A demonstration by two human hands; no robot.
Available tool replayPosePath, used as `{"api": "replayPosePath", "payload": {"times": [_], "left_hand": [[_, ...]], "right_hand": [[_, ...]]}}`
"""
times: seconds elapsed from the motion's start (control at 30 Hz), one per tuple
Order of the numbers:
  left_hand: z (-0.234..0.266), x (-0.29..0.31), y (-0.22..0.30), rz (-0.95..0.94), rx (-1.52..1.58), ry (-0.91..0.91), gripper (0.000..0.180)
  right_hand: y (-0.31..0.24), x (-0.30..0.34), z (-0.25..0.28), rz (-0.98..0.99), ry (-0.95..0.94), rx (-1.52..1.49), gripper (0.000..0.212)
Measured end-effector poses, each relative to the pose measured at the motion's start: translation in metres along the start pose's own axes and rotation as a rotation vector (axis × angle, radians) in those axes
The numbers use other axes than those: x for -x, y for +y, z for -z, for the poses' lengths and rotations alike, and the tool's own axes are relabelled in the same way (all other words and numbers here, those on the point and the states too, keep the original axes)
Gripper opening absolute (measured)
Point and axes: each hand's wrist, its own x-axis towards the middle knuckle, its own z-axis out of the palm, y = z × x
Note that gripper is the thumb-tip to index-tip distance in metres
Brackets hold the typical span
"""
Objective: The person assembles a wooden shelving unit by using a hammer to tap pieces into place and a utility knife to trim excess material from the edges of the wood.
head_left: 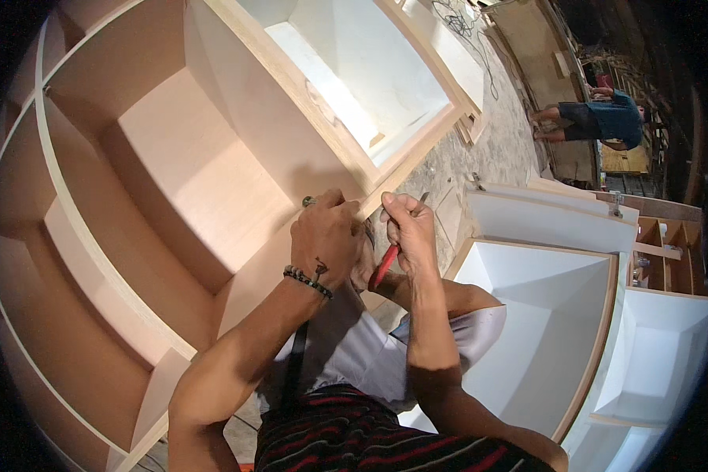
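Head view: the left hand (325, 236), fingers curled and wearing a bead bracelet, presses on the front edge of the large tan cabinet carcass (173, 181); what it grips cannot be told. The right hand (409, 228) is clenched on a red-handled tool (385, 263) at that same edge. The carcass appears assembled, shelves in place; edge work seems unfinished, with white cabinet boxes (543, 330) standing near.

No packages, labels, signs or screens show anywhere in this view.
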Motion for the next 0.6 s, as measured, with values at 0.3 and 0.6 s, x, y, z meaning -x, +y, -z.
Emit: {"api": "replayPosePath", "payload": {"times": [0.3,0.6], "left_hand": [[-0.003,0.001,0.003,-0.014,-0.012,0.021,0.026],[-0.003,0.001,-0.005,-0.015,0.016,-0.004,0.025]], "right_hand": [[0.001,0.0,-0.006,0.046,0.006,0.003,0.023],[0.004,-0.007,-0.011,-0.005,-0.023,0.001,0.026]]}}
